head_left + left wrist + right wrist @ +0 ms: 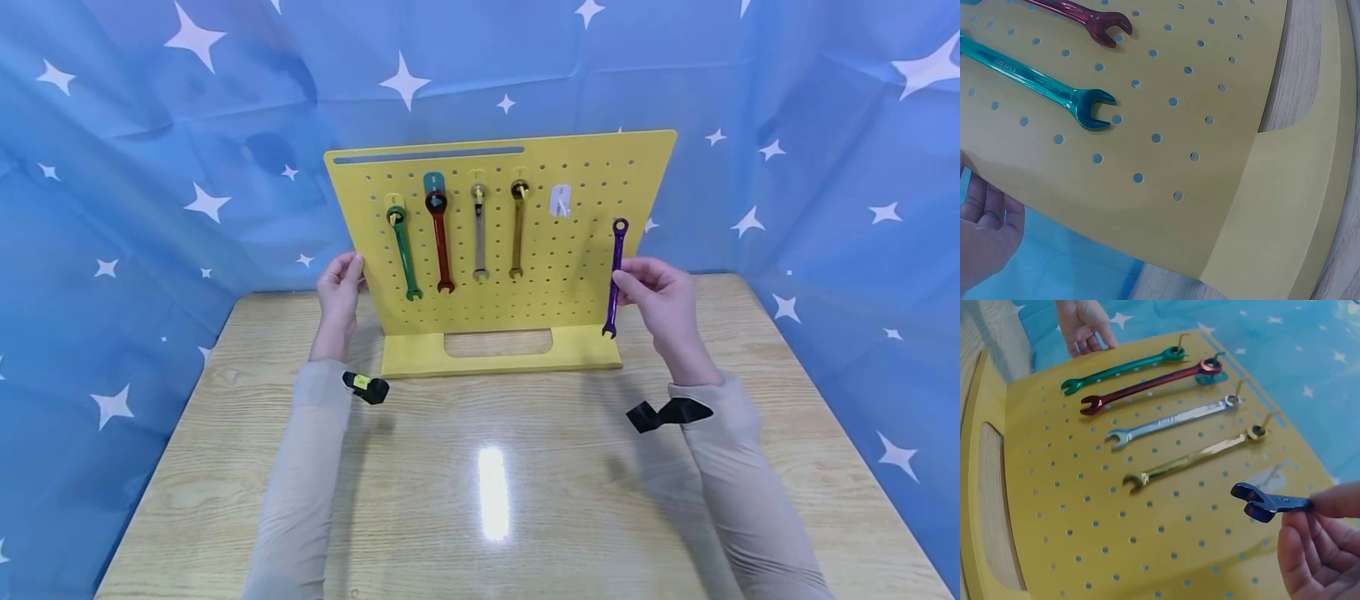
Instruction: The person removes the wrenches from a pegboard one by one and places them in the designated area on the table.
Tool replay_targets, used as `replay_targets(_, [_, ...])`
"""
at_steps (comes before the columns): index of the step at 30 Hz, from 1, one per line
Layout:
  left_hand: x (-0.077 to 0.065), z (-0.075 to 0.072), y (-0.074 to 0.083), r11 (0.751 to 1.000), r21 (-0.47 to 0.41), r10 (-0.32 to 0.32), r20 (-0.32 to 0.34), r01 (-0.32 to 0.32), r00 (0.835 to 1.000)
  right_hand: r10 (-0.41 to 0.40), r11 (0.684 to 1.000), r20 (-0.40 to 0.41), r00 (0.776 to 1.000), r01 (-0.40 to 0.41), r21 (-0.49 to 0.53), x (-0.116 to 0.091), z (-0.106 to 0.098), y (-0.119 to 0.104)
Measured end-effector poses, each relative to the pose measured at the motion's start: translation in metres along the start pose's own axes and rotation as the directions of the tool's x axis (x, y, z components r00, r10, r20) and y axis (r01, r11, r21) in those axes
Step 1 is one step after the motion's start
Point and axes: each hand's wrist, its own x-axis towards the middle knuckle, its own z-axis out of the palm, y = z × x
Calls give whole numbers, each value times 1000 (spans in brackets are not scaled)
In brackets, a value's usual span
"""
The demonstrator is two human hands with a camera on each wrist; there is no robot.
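A purple combination wrench (pixel 614 275) is pinched by my right hand (pixel 663 304), ring end up, in front of the pegboard's right side. With its fingers at the left edge of the yellow pegboard (pixel 577 275), my left hand (pixel 340 292) grips or steadies the board; its fingertips are partly hidden behind it. Hanging on hooks, left to right, are a green wrench (pixel 406 254), a red wrench (pixel 442 250), a silver wrench (pixel 480 242) and a gold wrench (pixel 517 237). Right of the gold one, a white hook (pixel 560 202) has nothing on it.
The pegboard stands on its own yellow base (pixel 502 364), which has a cutout, on a wooden table (pixel 427 475). Behind and beside the table hangs a blue cloth (pixel 480 50) with white stars. Black straps (pixel 678 411) sit around both sleeves.
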Motion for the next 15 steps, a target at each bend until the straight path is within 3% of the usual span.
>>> replay_targets(15, [-1, 1, 2, 1000, -24, -8, -1, 8, 1000, 65, 993, -56, 996, -70, -92, -12, -40, 15])
